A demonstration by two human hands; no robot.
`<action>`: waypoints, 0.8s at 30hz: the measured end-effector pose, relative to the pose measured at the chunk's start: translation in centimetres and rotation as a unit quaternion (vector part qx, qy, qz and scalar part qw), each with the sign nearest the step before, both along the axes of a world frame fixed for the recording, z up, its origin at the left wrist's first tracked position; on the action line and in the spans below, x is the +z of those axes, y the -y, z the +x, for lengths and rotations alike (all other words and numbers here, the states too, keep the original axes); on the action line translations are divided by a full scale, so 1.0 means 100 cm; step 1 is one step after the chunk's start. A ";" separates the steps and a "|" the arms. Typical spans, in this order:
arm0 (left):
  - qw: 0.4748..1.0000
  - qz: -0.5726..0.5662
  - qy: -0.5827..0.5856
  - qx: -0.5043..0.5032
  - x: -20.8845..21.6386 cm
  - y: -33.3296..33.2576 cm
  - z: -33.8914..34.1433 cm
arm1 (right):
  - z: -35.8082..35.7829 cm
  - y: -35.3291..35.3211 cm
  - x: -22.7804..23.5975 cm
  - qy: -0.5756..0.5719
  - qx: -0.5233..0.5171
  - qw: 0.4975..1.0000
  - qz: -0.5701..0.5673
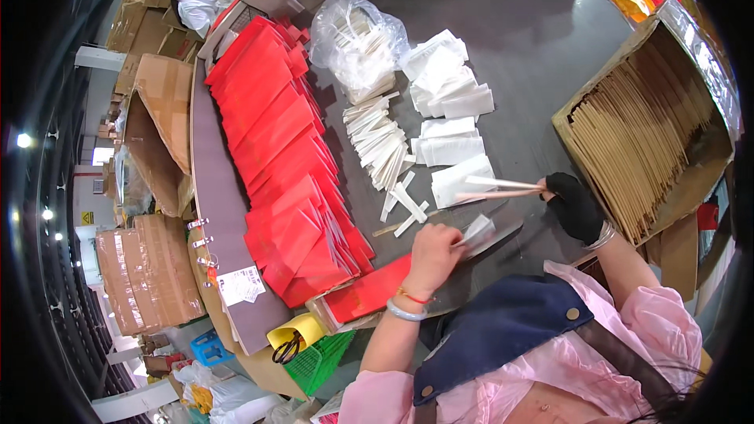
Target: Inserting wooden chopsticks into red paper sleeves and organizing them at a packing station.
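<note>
My left hand, with a bangle and red cord at its wrist, pinches a small white packet. Beneath that hand lies a flat red paper sleeve along the near table edge. A clear plastic sleeve shows just right of the packet. In a black fingerless glove, my right hand grips the ends of a few long pale sticks, which look like chopsticks and point left. Their far ends pass over a white packet pile. Both hands are closed.
Overlapping red sleeves cover the table's left side. Beside them lie narrow white strips, a clear bag and white packets. An open carton of long brown sticks stands right. Scissors hang at a yellow holder. Another person is far left.
</note>
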State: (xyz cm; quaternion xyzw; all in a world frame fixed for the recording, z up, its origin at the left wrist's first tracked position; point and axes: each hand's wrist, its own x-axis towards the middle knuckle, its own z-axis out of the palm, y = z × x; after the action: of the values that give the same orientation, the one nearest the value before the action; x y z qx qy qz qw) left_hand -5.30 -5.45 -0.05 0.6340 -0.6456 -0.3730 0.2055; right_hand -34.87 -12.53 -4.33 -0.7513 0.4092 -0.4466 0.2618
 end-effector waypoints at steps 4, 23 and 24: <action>0.982 -0.117 0.146 0.004 -0.009 -0.020 -0.002 | 0.009 0.008 0.027 -0.144 0.112 0.979 0.091; 0.970 -0.158 0.180 0.037 -0.015 -0.044 -0.010 | 0.092 -0.029 -0.024 -0.031 0.183 0.948 0.257; 0.972 -0.165 0.162 0.031 -0.013 -0.039 -0.011 | 0.114 -0.033 -0.003 -0.011 0.241 0.945 0.220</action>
State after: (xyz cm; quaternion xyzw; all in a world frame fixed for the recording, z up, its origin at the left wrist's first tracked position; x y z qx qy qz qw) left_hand -6.37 -1.58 -1.34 0.6630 -0.7029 -0.1474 0.2114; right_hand -23.44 -9.26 -4.58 -0.7561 0.3068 -0.2611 0.5158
